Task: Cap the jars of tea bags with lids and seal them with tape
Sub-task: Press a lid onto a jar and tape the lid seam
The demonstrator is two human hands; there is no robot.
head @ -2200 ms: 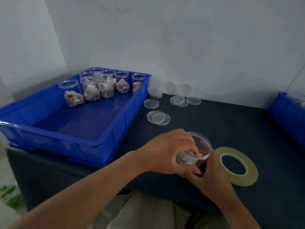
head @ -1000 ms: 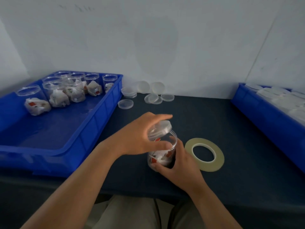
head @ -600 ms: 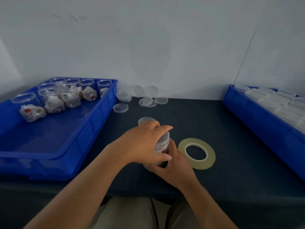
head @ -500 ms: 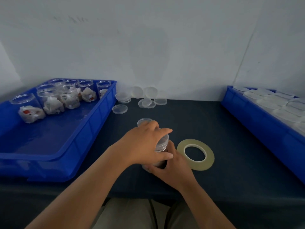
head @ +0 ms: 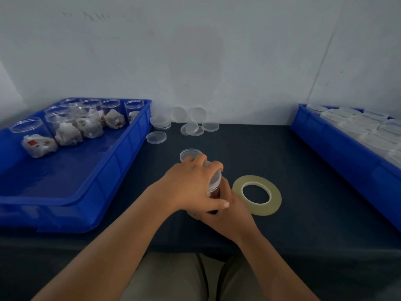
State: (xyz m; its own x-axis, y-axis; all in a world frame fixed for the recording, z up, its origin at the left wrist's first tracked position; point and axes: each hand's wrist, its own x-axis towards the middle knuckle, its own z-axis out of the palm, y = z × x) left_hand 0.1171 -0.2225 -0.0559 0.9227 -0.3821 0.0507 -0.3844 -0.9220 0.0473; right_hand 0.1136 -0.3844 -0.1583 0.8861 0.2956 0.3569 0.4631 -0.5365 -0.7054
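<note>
Jar stood upright at counter front-centre. Left hand fingers clamped over lid, seating it. Right hand fingers wrapped round the jar body. Tape roll lay flat just right of the jar, nearest the right hand, so probably that hand's pickup.

The clear lid, held tilted above the open mouth a second ago, now sits flat on the tea-bag jar. The left hand, which two seconds ago rested against the uncapped jar, now curls over the lid's rim from above. Where two overlapping lids lay beyond the jar, one spare lid remains on the table.
</note>
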